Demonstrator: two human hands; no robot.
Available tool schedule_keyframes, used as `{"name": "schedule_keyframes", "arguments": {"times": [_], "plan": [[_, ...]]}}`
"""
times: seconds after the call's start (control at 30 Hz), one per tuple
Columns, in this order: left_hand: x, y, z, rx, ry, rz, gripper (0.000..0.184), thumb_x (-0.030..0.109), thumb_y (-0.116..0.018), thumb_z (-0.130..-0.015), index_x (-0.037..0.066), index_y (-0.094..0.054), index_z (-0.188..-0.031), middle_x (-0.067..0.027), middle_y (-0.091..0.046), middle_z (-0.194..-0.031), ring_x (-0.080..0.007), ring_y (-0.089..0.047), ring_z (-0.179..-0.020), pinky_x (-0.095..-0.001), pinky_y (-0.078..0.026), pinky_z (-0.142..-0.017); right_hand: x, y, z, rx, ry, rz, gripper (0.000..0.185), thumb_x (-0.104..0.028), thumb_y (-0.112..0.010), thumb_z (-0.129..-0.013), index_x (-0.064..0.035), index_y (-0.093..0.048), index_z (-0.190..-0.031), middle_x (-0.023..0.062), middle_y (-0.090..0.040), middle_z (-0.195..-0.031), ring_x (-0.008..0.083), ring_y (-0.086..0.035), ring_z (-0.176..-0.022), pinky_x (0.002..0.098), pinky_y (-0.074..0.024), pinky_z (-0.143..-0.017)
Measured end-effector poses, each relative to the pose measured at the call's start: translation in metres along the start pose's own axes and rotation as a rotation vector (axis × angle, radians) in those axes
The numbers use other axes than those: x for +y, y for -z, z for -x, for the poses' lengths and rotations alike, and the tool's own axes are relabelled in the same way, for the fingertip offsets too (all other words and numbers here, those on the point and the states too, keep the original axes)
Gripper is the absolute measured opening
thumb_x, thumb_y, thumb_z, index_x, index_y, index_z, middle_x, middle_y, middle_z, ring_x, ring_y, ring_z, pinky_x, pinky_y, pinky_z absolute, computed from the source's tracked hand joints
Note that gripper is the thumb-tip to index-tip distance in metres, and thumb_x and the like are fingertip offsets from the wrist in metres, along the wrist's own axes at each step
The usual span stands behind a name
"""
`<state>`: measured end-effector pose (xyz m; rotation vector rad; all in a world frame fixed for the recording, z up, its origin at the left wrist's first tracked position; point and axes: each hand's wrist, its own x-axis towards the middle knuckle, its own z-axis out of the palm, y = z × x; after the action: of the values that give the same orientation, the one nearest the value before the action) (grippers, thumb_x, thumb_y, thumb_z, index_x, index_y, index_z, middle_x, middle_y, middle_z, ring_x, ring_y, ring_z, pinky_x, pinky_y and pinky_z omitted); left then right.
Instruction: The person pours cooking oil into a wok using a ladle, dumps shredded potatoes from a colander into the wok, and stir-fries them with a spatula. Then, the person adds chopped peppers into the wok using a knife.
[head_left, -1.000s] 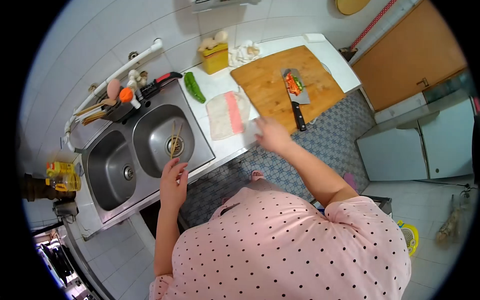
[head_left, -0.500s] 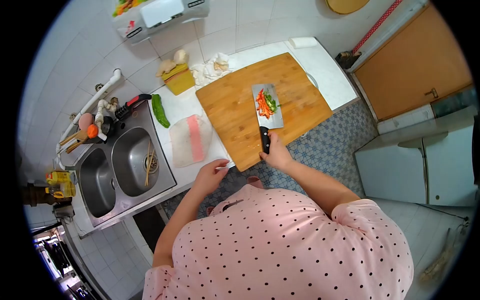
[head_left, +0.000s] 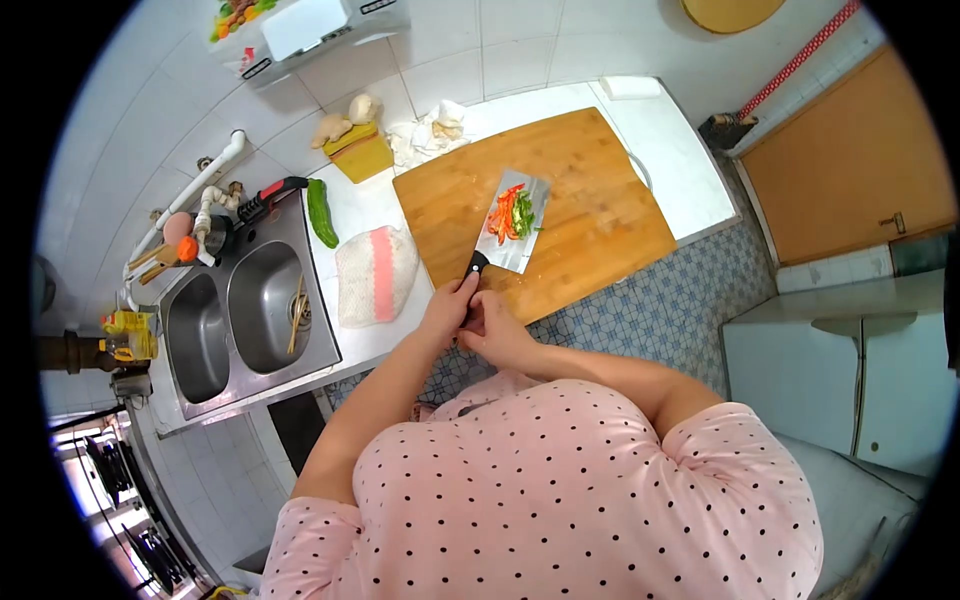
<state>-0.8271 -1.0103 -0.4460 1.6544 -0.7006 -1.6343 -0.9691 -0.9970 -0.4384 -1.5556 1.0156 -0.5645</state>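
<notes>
A cleaver (head_left: pixel 515 253) with a black handle points away from me over the wooden cutting board (head_left: pixel 590 220). Strips of red pepper (head_left: pixel 505 213) and green pepper (head_left: pixel 522 214) lie on its flat blade. Wrapped round the handle is my left hand (head_left: pixel 447 312). My right hand (head_left: pixel 497 332) is closed with curled fingers at the handle's lower end, against my left hand. Between them the grip is partly hidden. Both hands are at the board's near left corner.
Left of the board lie a folded white cloth with a pink stripe (head_left: pixel 382 275) and a green cucumber (head_left: pixel 321 213). Further left is a double sink (head_left: pixel 235 310) with chopsticks (head_left: pixel 297 315) in it. A yellow box (head_left: pixel 360 155) and a crumpled cloth (head_left: pixel 428 135) stand behind.
The cleaver with the pepper strips has turned, its handle swinging left toward me. My left hand has come from the counter edge onto the handle. My right hand has moved left with it.
</notes>
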Motion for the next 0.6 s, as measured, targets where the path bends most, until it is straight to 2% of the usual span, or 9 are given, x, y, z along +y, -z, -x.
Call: {"name": "schedule_keyframes", "arguments": {"times": [0.03,0.13,0.27,0.37,0.4,0.47,0.6], "plan": [[0.005,-0.001,0.003,0.029,0.014,0.032,0.030,0.036,-0.060,-0.094,0.007,-0.061,-0.084,0.0002,-0.056,-0.066,-0.0099,-0.051,-0.053,-0.0251,-0.040,-0.046,-0.002,0.000,0.002,-0.005,0.081,0.029,0.051,-0.012,-0.072,-0.077,0.0006,-0.042,-0.115,0.0199,-0.049,-0.107,0.0277,-0.057,-0.089,0.0361,-0.0493,-0.077],[0.011,0.010,0.006,0.083,-0.090,-0.067,0.027,0.032,-0.064,-0.091,0.006,-0.061,-0.083,-0.0004,-0.056,-0.066,-0.0102,-0.051,-0.053,-0.0250,-0.040,-0.046,-0.018,0.005,0.004,-0.056,0.204,0.089,0.044,-0.010,-0.069,-0.080,-0.0002,-0.045,-0.116,0.0158,-0.053,-0.105,0.0237,-0.060,-0.087,0.0334,-0.0511,-0.076],[0.008,0.036,0.035,0.073,-0.079,0.022,0.026,0.028,-0.065,-0.090,0.004,-0.060,-0.082,-0.0011,-0.055,-0.064,-0.0108,-0.050,-0.052,-0.0251,-0.038,-0.046,-0.059,0.010,0.007,-0.173,0.285,0.149,0.041,-0.009,-0.067,-0.082,-0.0019,-0.049,-0.119,0.0142,-0.056,-0.106,0.0218,-0.062,-0.086,0.0324,-0.0523,-0.074],[-0.016,0.073,0.072,0.088,-0.137,0.119,0.022,0.024,-0.063,-0.091,0.003,-0.060,-0.084,-0.0013,-0.055,-0.064,-0.0103,-0.049,-0.051,-0.0247,-0.039,-0.046,-0.068,-0.008,0.002,-0.238,0.376,0.185,0.037,-0.003,-0.065,-0.084,-0.0034,-0.050,-0.118,0.0082,-0.059,-0.096,0.0156,-0.060,-0.079,0.0279,-0.0506,-0.070],[-0.022,0.082,0.085,0.142,-0.085,0.115,0.021,0.023,-0.063,-0.091,0.004,-0.060,-0.085,-0.0010,-0.055,-0.065,-0.0097,-0.049,-0.052,-0.0241,-0.039,-0.047,-0.063,-0.015,-0.004,-0.277,0.396,0.161,0.036,-0.001,-0.064,-0.084,-0.0035,-0.051,-0.117,0.0069,-0.059,-0.094,0.0139,-0.059,-0.078,0.0270,-0.0501,-0.070],[-0.035,0.097,0.111,0.250,-0.091,0.223,0.024,0.026,-0.063,-0.092,0.005,-0.058,-0.080,-0.0002,-0.055,-0.063,-0.0087,-0.050,-0.052,-0.0242,-0.041,-0.048,-0.075,-0.023,-0.016,-0.434,0.276,0.120,0.033,0.001,-0.063,-0.085,-0.0031,-0.052,-0.116,0.0051,-0.060,-0.091,0.0121,-0.058,-0.076,0.0258,-0.0495,-0.071],[-0.067,0.126,0.168,0.488,-0.051,0.372,0.023,0.024,-0.062,-0.092,0.006,-0.057,-0.080,0.0002,-0.056,-0.064,-0.0077,-0.051,-0.054,-0.0244,-0.039,-0.049,-0.090,-0.060,-0.047,-0.702,0.437,0.134,0.029,0.001,-0.063,-0.084,-0.0030,-0.055,-0.111,0.0049,-0.061,-0.087,0.0121,-0.059,-0.077,0.0264,-0.0496,-0.071]]}}
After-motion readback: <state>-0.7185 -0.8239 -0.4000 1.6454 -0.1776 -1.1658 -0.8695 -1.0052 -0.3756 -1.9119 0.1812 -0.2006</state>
